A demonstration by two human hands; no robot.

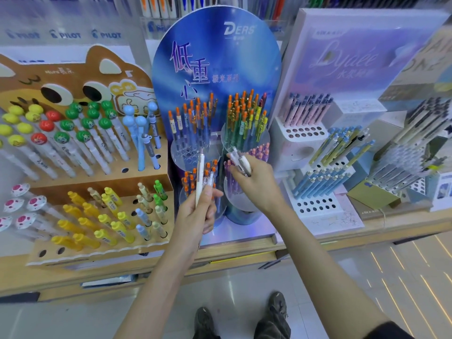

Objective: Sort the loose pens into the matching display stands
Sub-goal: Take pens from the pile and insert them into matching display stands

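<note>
**Two hands holding loose pens in front of a blue pen stand**

A view from above, in a stationery shop. A person stands at a shelf of pen displays, both arms reaching forward.

The left hand (198,211) is curled around the lower part of a white pen (200,177) and a clear pen (210,182), thumb and fingers pinching them together. The white pen stands almost upright. Its top end sits just below a clear round tray (188,152) on the blue stand (215,57), and that tray shows several empty holes. This hand is the nearer one to those holes, which lie straight up along the pen's length.

The right hand (254,184) is just to the right, back of the hand facing the camera, fingers curled around a small bundle of pens (241,161). The bundle slants up and to the left, toward the gap between the stand's two upper trays.

The blue stand already holds orange-capped pens (193,118). A brown cat-shaped stand (73,69) is to its left and a lilac stand (354,57) to its right. Which stand matches the held pens cannot be told.
</note>
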